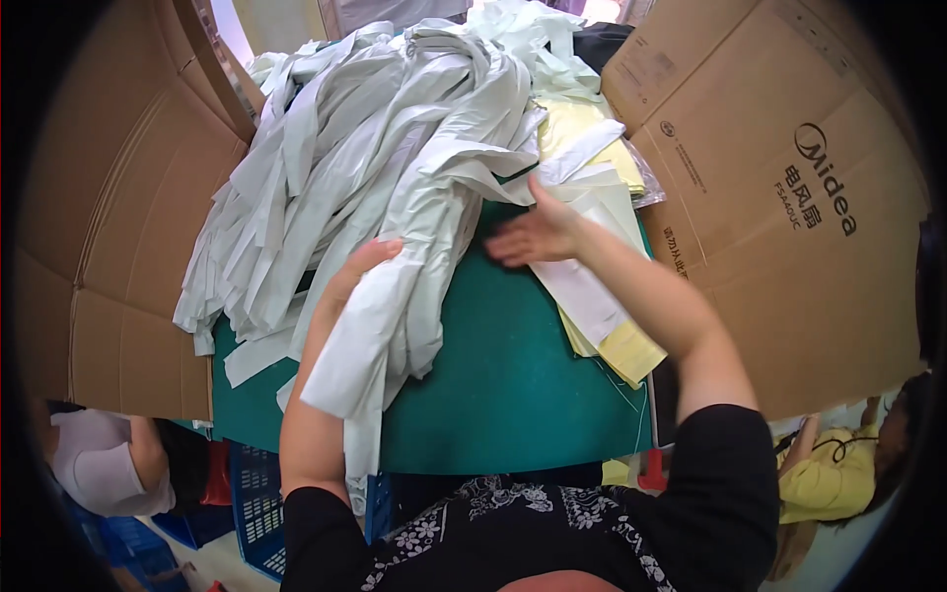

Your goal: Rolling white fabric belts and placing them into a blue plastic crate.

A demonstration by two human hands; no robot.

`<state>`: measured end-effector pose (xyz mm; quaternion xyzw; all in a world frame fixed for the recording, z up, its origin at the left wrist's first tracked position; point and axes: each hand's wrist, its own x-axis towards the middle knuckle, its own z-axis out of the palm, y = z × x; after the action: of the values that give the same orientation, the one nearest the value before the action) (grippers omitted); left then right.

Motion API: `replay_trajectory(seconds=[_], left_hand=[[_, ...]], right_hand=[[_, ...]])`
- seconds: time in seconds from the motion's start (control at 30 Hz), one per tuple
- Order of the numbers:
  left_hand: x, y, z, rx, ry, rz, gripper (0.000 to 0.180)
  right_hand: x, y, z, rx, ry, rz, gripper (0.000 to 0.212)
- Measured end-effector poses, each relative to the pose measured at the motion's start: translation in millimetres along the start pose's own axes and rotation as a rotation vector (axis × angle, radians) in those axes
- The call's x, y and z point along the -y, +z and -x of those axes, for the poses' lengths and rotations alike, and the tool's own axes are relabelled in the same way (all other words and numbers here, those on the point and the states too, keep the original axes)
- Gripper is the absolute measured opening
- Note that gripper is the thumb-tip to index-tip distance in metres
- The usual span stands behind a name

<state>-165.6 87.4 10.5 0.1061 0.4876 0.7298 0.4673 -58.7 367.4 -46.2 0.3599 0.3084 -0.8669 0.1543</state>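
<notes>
A thick bundle of long white fabric strips [419,212] runs down the middle of the green table [493,395], its lower ends hanging over the near edge. My left hand [363,266] grips this bundle from its left side. The thumb shows against the cloth, while the other fingers are hidden under it. My right hand [538,232] is open and somewhat blurred, to the right of the bundle, with its fingers apart and nothing in them. Beneath and beside my right wrist lies a stack of white and yellow flat pieces [592,296].
Tall cardboard sheets wall the table at left [148,217] and right [779,197]. More white strips [296,197] are heaped at the left and back. A blue plastic basket [258,513] stands below the near edge. Other people sit at the lower left [109,459] and lower right [834,474].
</notes>
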Motion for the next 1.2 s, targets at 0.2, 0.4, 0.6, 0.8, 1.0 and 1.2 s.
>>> replay_trajectory(seconds=[0.2, 0.4, 0.6, 0.8, 1.0, 1.2], left_hand=[[-14, -22, 11, 0.261, -0.139, -0.070, 0.075], [21, -21, 14, 0.275, -0.214, -0.247, 0.082], [43, 31, -19, 0.298, 0.009, -0.521, 0.090], [83, 29, -72, -0.084, 0.270, -0.970, 0.091], [74, 11, -10, -0.080, 0.670, -1.367, 0.056], [121, 42, 43, -0.044, 0.827, -1.828, 0.034]], right_hand=[[51, 10, -60, 0.379, -0.812, -0.372, 0.086], [164, -24, -78, -0.167, -0.659, -0.272, 0.044], [241, 35, -9, -0.624, -1.252, 0.538, 0.057], [223, -5, -35, -0.991, -0.778, 1.184, 0.102], [82, -1, 50, -0.823, -0.933, 1.591, 0.061], [-100, 27, 48, -0.500, -0.409, 1.353, 0.045]])
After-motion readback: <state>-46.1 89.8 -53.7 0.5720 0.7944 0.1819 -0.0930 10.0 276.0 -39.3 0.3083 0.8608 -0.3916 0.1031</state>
